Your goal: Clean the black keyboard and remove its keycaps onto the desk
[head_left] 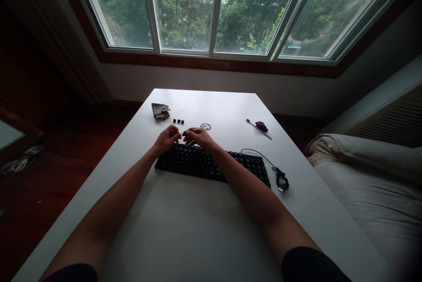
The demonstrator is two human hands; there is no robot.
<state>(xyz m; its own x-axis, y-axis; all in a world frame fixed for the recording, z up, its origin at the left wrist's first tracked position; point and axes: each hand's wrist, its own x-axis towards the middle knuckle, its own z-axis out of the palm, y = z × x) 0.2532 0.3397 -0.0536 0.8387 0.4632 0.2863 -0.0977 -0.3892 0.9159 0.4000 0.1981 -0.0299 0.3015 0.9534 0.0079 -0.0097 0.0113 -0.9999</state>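
My left hand (167, 138) and my right hand (197, 136) meet just above the far edge of a black keyboard (211, 164) on the white table (184, 229). Both have their fingers pinched together around something small and thin that I cannot make out clearly; a thin wire tool (201, 128) with a ring end runs out from my right fingers. Three loose black keycaps (178, 121) lie in a row just beyond my hands. The keyboard's cable (280, 176) is coiled at its right end.
A crumpled grey cloth (160, 111) lies at the far left of the table. A brush with a purple piece (260, 127) lies at the far right. A light sofa cushion (369, 176) stands right of the table; a window wall is behind.
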